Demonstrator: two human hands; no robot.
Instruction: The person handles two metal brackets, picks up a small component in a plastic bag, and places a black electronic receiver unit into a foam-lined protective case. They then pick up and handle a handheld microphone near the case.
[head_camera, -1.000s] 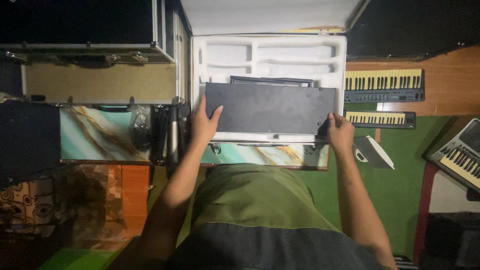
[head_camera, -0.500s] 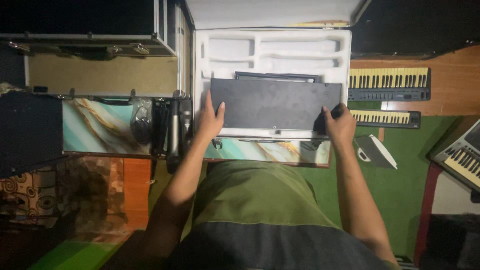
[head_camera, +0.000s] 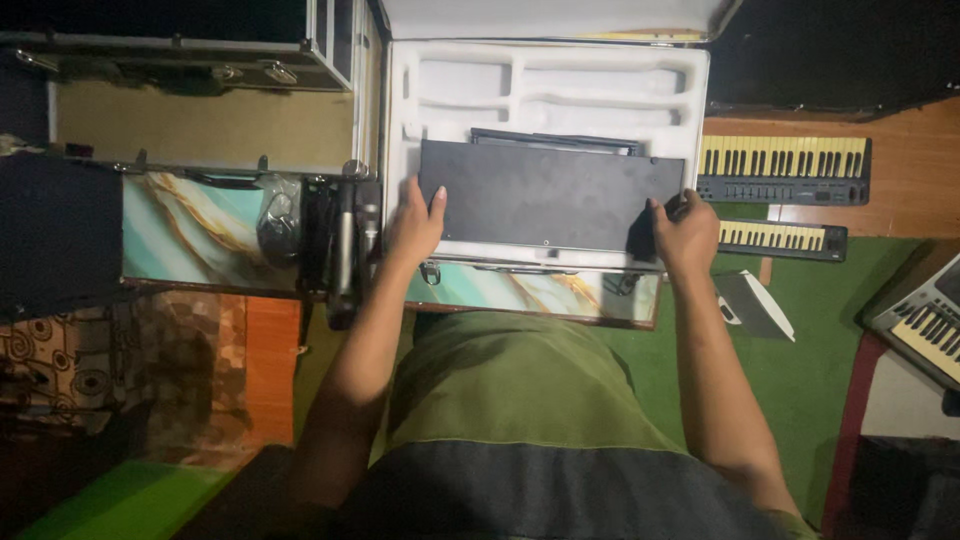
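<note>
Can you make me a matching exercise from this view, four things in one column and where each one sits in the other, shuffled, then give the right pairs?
Things:
1. left hand
2. right hand
3. flat black unit
4. two keyboards

Places:
A. on the floor beyond the case's right side
B. gripping the unit's right end
C. across the white foam insert of the open case
D. on the unit's left end, beside the microphones

Pairs: 1-D, 2-B, 3-C, 4-A
</note>
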